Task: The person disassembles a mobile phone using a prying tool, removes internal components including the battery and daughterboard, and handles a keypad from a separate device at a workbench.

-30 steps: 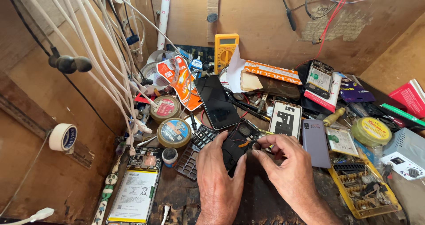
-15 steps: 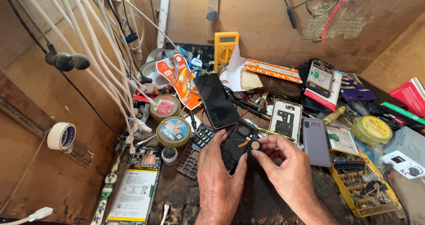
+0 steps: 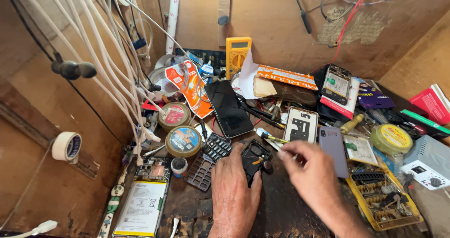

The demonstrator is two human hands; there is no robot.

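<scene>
My left hand [image 3: 233,191] presses down on a small black phone housing [image 3: 254,156] lying on the dark workbench, fingers along its left edge. My right hand [image 3: 309,172] is just right of the housing, fingertips pinched at a thin tool whose yellow tip [image 3: 272,137] points up-left; how much of it the fingers grip is partly hidden. A black keypad panel [image 3: 208,160] lies to the left of my left hand. A black smartphone [image 3: 228,107] leans face up behind the housing.
Two round tins [image 3: 183,141] sit at left above an opened phone with a white battery [image 3: 142,200]. White cables [image 3: 117,64] hang at left. A white phone frame [image 3: 300,124], a grey phone [image 3: 333,145], a yellow multimeter [image 3: 237,55] and a yellow parts tray [image 3: 382,200] crowd the bench.
My right hand has shifted a little to the right, away from the housing, while my left hand has slid up over its left edge.
</scene>
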